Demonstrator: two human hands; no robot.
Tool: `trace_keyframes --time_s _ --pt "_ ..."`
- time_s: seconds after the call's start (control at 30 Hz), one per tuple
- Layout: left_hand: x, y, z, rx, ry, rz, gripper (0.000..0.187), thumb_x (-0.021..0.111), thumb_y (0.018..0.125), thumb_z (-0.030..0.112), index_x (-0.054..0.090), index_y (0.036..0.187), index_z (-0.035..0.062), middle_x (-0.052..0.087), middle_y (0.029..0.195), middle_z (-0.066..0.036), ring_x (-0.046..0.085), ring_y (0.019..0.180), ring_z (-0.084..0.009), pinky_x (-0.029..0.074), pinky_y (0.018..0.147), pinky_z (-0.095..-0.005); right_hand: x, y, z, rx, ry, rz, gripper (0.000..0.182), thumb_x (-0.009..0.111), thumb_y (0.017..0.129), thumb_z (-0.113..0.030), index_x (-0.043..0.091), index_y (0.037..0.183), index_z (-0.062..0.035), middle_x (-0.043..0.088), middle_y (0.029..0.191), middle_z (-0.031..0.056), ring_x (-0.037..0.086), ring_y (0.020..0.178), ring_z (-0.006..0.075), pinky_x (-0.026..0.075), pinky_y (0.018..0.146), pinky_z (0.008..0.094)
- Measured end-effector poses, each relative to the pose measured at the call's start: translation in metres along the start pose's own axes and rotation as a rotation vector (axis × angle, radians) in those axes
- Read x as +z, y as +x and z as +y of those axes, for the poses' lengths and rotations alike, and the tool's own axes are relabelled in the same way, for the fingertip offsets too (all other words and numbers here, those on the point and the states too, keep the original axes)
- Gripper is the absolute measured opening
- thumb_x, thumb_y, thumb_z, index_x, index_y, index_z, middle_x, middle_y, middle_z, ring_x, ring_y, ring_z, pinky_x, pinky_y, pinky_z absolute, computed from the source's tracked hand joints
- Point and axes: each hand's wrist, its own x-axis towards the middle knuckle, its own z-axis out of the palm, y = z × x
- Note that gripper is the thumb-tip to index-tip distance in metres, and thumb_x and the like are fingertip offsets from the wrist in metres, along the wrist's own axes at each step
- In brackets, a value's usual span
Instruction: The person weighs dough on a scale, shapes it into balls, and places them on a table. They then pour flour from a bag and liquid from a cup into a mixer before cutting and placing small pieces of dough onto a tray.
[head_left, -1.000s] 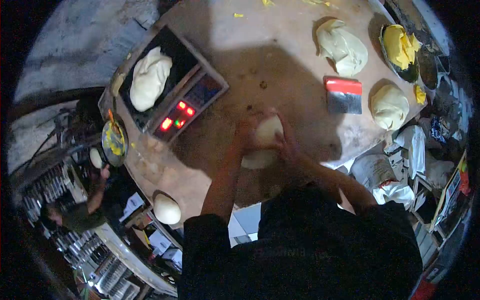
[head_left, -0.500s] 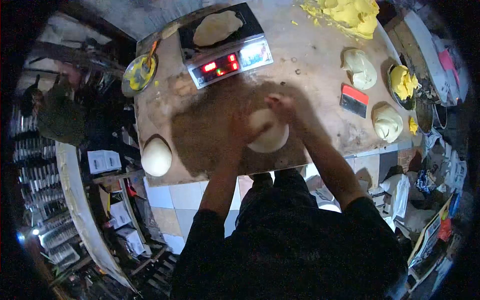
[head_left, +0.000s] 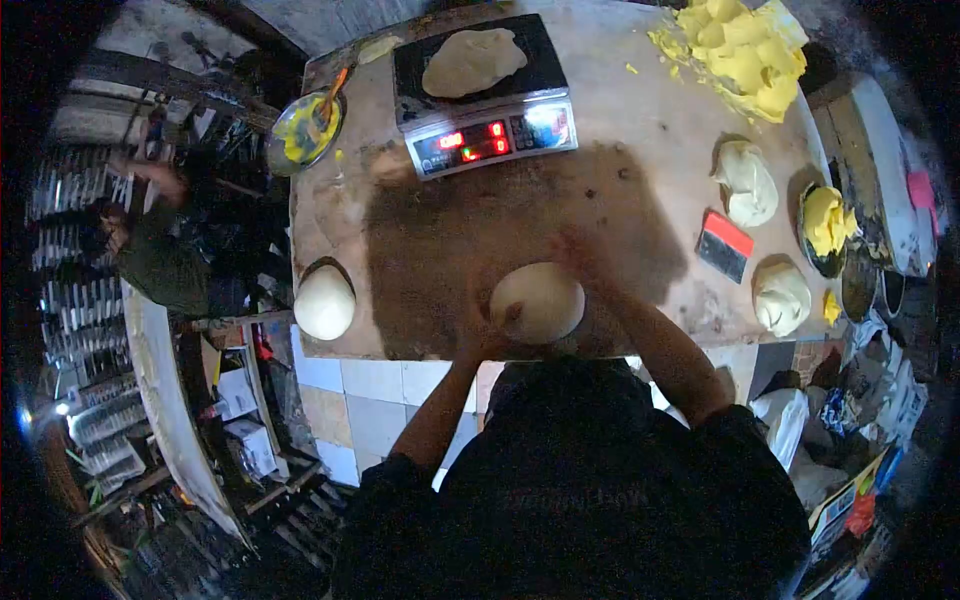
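Note:
A round dough ball (head_left: 545, 305) lies near the front edge of the wooden table. My left hand (head_left: 485, 312) is at its left side, in shadow, with the thumb reaching over the dough. At the ball's upper right is my right hand (head_left: 585, 258), blurred, its fingers hard to make out. A second dough ball (head_left: 325, 303) rests at the table's left front corner. Behind my hands stands a lit digital scale (head_left: 490, 140) with a flat piece of dough (head_left: 474, 62) on its black top.
On the right are a red-edged scraper (head_left: 725, 246), two pale creamy lumps (head_left: 747, 183) (head_left: 782, 299), a bowl of yellow paste (head_left: 828, 220) and a large yellow mound (head_left: 745, 60). A plate with a spatula (head_left: 306, 134) is back left. Another person (head_left: 165, 262) is at far left.
The view has shifted, so the table items appear further right. My right hand has moved from above the ball to its upper right side. The other person has raised an arm.

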Motion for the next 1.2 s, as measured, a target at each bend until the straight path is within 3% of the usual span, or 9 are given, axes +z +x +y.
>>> trace_keyframes --time_s 0.13,0.17,0.37,0.63,0.73,0.87,1.0,1.17,1.2 --pt "0.014 -0.026 0.04 -0.333 -0.647 -0.117 0.104 0.085 0.071 0.034 0.02 0.147 0.0059 0.04 0.141 -0.02 0.043 0.127 -0.0324 0.039 0.105 -0.0467 -0.044 -0.062 0.004 0.015 -0.427 -0.144 0.046 0.053 0.095 -0.046 0.057 0.116 -0.005 0.062 0.104 0.0135 0.058 0.093 0.0239 0.048 0.084 0.0404" --pt "0.029 -0.032 0.026 -0.324 -0.26 -0.067 0.097 0.083 0.074 0.031 0.022 0.145 0.0049 0.041 0.139 -0.019 0.046 0.125 -0.0317 0.042 0.103 -0.0461 -0.038 -0.085 0.0 0.032 -0.47 -0.161 0.053 0.052 0.095 -0.049 0.053 0.125 -0.006 0.059 0.113 0.0148 0.057 0.102 0.0263 0.047 0.088 0.042" --pt "0.029 0.029 0.056 -0.575 -1.044 -0.02 0.082 0.085 0.072 0.022 0.037 0.136 0.0018 0.054 0.126 -0.017 0.055 0.115 -0.029 0.051 0.093 -0.042 0.037 -0.053 -0.128 0.675 0.772 0.038 0.063 0.045 0.097 -0.052 0.039 0.138 -0.0041 0.05 0.128 0.0174 0.049 0.117 0.0301 0.044 0.096 0.0435" --pt "-0.195 0.087 -0.044 -0.115 -0.623 0.66 0.085 0.086 0.07 0.027 0.037 0.134 0.001 0.055 0.117 -0.014 0.054 0.108 -0.0283 0.049 0.089 -0.0382 0.231 0.122 -0.219 -0.363 0.194 -0.134 0.047 0.039 0.103 -0.039 0.059 0.117 0.0002 0.063 0.098 0.0073 0.057 0.091 0.0157 0.047 0.084 0.0346" --pt "-0.284 0.11 -0.058 0.022 -0.365 0.855 0.089 0.085 0.07 0.036 0.036 0.136 0.001 0.053 0.12 -0.016 0.051 0.11 -0.0311 0.046 0.092 -0.0397 0.32 0.199 -0.188 -0.32 0.233 -0.17 0.04 0.051 0.099 -0.036 0.056 0.116 -0.0008 0.059 0.109 0.0101 0.054 0.097 0.0202 0.046 0.084 0.0367" --pt "-0.337 0.133 -0.133 -0.526 0.375 0.744 0.093 0.071 0.075 0.057 0.036 0.139 0.0011 0.044 0.134 -0.023 0.043 0.122 -0.0401 0.034 0.102 -0.0525 0.332 0.178 -0.18 -0.363 0.042 -0.137 0.039 0.06 0.094 -0.033 0.052 0.115 -0.0016 0.05 0.119 0.0148 0.051 0.106 0.0303 0.046 0.085 0.0405" --pt "-0.335 0.155 -0.164 0.053 0.749 0.789 0.095 0.062 0.077 0.066 0.036 0.141 0.001 0.039 0.141 -0.025 0.036 0.129 -0.0453 0.023 0.106 -0.0642 0.239 0.093 -0.14 -0.579 -0.493 0.061 0.042 0.067 0.087 -0.03 0.05 0.115 -0.0027 0.049 0.119 0.0156 0.051 0.106 0.0333 0.044 0.092 0.0427" --pt "-0.316 0.156 -0.07 0.074 0.852 0.505 0.096 0.062 0.077 0.068 0.033 0.145 0.0068 0.026 0.149 -0.028 0.023 0.137 -0.0481 0.021 0.108 -0.063 -0.012 -0.015 -0.04 -0.461 -0.731 0.534 0.049 0.068 0.081 -0.035 0.054 0.115 -0.0035 0.055 0.112 0.02 0.053 0.102 0.039 0.043 0.091 0.0459" --pt "-0.301 0.169 -0.065 -0.247 0.903 0.451 0.095 0.062 0.078 0.066 0.033 0.144 0.0053 0.03 0.146 -0.028 0.027 0.135 -0.0471 0.023 0.109 -0.0601 -0.074 -0.034 -0.025 -0.369 -0.803 0.71 0.05 0.068 0.08 -0.036 0.055 0.115 -0.0037 0.057 0.111 0.0209 0.053 0.101 0.0401 0.042 0.091 0.0466"
